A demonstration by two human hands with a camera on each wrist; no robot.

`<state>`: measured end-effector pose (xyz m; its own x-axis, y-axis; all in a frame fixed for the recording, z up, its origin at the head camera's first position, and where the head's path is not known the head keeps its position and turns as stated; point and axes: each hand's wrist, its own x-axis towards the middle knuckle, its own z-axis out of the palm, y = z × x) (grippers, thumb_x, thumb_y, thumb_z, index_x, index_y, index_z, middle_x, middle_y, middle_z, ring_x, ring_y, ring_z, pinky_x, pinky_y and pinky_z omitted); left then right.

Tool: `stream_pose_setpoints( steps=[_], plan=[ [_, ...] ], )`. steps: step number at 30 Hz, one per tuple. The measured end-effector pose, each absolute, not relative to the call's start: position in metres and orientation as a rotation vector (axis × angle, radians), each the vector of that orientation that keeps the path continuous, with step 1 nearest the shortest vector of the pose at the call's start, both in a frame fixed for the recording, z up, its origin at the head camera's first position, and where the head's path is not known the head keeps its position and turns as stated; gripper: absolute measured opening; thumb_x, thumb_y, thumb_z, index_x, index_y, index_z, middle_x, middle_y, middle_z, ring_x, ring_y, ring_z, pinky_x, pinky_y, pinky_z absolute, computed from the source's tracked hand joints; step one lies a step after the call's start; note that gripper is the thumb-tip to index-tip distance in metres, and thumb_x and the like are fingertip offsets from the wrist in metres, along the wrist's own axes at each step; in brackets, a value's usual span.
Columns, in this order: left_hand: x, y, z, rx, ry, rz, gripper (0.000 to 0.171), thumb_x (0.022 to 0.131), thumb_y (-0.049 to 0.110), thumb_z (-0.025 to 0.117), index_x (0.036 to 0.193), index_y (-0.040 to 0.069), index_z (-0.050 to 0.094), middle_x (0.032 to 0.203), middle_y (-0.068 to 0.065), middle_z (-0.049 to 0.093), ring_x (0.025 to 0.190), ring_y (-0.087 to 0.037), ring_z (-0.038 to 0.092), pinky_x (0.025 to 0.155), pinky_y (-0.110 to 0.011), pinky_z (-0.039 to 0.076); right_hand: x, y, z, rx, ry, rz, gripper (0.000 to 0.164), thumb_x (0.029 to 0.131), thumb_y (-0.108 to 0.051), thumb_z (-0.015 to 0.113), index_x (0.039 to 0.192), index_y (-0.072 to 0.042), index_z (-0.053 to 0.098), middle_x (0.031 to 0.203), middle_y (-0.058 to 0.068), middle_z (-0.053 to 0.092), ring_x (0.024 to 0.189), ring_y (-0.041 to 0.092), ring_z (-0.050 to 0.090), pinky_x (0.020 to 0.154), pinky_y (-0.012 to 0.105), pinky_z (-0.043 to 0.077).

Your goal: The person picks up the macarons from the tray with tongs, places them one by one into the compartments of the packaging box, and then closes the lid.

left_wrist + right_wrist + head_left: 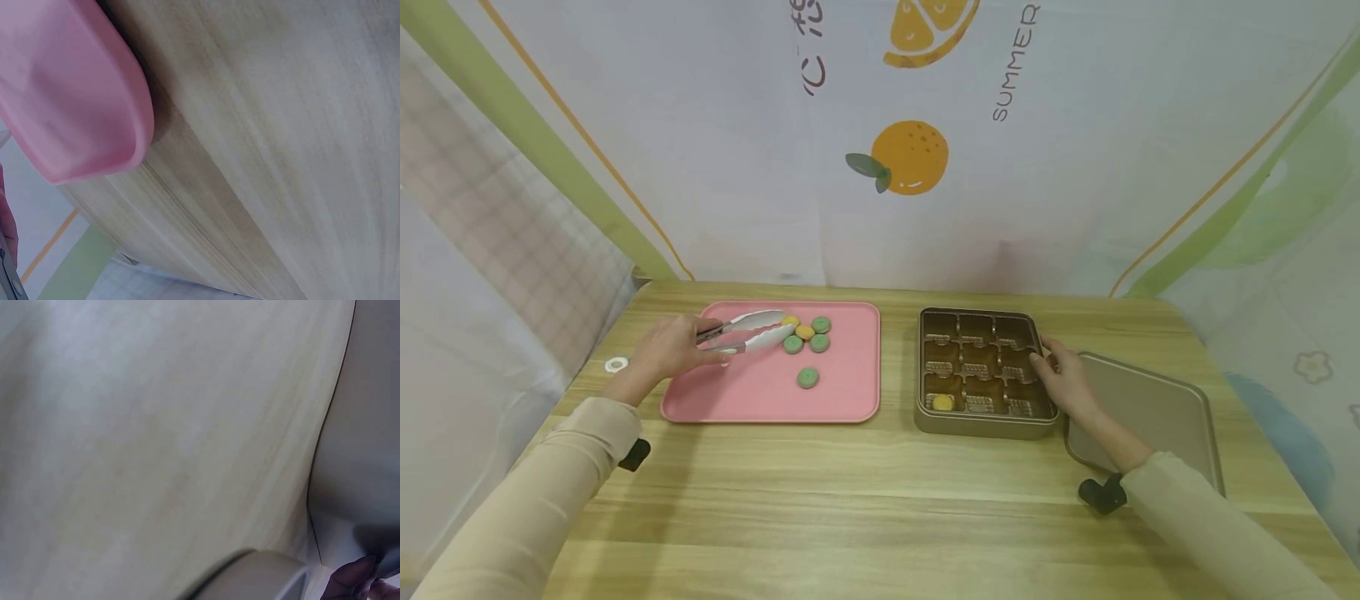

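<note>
In the head view, my left hand [679,346] grips a pair of metal tongs [762,319] over the pink tray [737,404]. Their arms stand apart, and the tips reach small round cookie-like pieces, a yellow one [805,332] among them. Several green pieces [819,342] lie around it, with one green piece [808,378] apart toward the front. My right hand [1067,383] holds the right wall of a brown sectioned tin box [985,427], thumb over the rim. A yellow piece [942,402] sits in its front left compartment.
A flat gold-brown lid [1150,408] lies on the wooden table [820,500], right of the box and under my right forearm. A white ring [616,364] is near the left edge. A printed curtain [737,167] hangs behind the table.
</note>
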<state>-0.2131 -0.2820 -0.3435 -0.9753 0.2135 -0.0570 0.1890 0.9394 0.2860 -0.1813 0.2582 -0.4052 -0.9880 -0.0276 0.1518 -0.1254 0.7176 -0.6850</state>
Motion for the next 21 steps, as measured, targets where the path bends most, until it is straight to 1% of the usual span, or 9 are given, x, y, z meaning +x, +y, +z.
stream_pose_setpoints(
  steps=[3, 7, 12, 21],
  plan=[
    [-0.212, -0.283, -0.344, 0.315, 3.018, 0.437, 0.065, 0.075, 0.035, 0.077, 0.127, 0.001, 0.057, 0.100, -0.020, 0.064, 0.075, -0.026, 0.049, 0.059, -0.032, 0.036, -0.181, 0.258, -0.405, 0.116, -2.791, 1.127, 0.046, 0.098, -0.014, 0.047, 0.133, 0.016, 0.039, 0.076, 0.015, 0.054, 0.077, 0.026, 0.049, 0.066, 0.034, 0.041],
    [-0.209, -0.285, -0.346, 0.315, 3.040, 0.457, 0.065, 0.075, 0.035, 0.076, 0.126, 0.000, 0.058, 0.104, -0.022, 0.065, 0.077, -0.028, 0.052, 0.062, -0.035, 0.039, -0.181, 0.258, -0.405, 0.112, -2.786, 1.126, 0.046, 0.098, -0.014, 0.047, 0.133, 0.016, 0.039, 0.076, 0.016, 0.054, 0.079, 0.029, 0.051, 0.067, 0.035, 0.042],
    [-0.206, -0.288, -0.347, 0.324, 3.075, 0.474, 0.062, 0.074, 0.034, 0.077, 0.123, 0.000, 0.059, 0.102, -0.022, 0.065, 0.077, -0.029, 0.054, 0.064, -0.039, 0.041, -0.181, 0.258, -0.405, 0.121, -2.779, 1.132, 0.046, 0.098, -0.014, 0.047, 0.133, 0.016, 0.039, 0.076, 0.016, 0.054, 0.079, 0.029, 0.050, 0.068, 0.035, 0.041],
    [-0.202, -0.288, -0.345, 0.284, 3.079, 0.514, 0.065, 0.073, 0.036, 0.079, 0.125, 0.003, 0.059, 0.097, -0.020, 0.065, 0.074, -0.028, 0.051, 0.059, -0.033, 0.036, -0.181, 0.258, -0.405, 0.127, -2.775, 1.139, 0.046, 0.098, -0.012, 0.047, 0.132, 0.017, 0.039, 0.075, 0.015, 0.054, 0.074, 0.023, 0.049, 0.063, 0.031, 0.042]
  ],
)
